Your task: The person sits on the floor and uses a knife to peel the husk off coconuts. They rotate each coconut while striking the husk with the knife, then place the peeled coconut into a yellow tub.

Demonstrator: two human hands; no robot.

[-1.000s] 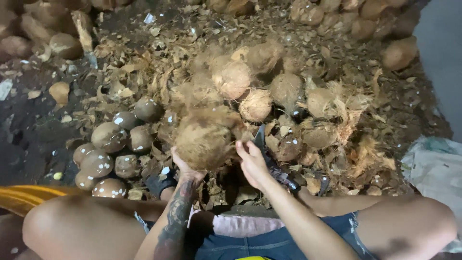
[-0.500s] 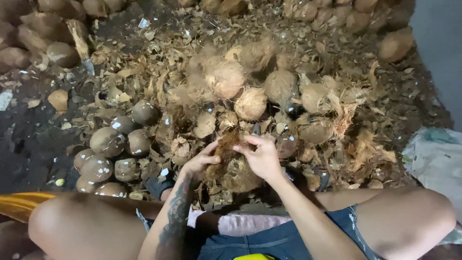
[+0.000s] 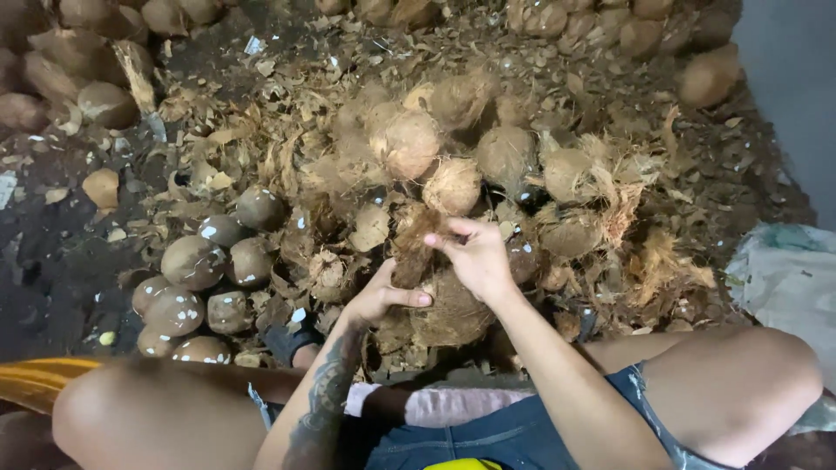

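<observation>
A brown, fibrous coconut (image 3: 448,313) sits low between my knees. My left hand (image 3: 379,296) grips its left side, thumb across the top. My right hand (image 3: 475,252) is closed on a strip of husk (image 3: 414,244) that stands up from the nut's top. Part of the coconut is hidden behind both hands.
A heap of unhusked coconuts (image 3: 409,139) lies just beyond my hands amid torn husk scraps (image 3: 644,261). Several smooth husked nuts (image 3: 196,261) sit at the left. More coconuts (image 3: 96,100) line the far edge. A yellow object (image 3: 30,379) is at lower left, a white sack (image 3: 784,278) at right.
The coconut came down from chest height to between my knees. My right hand moved onto its top and has lifted a strip of husk upward.
</observation>
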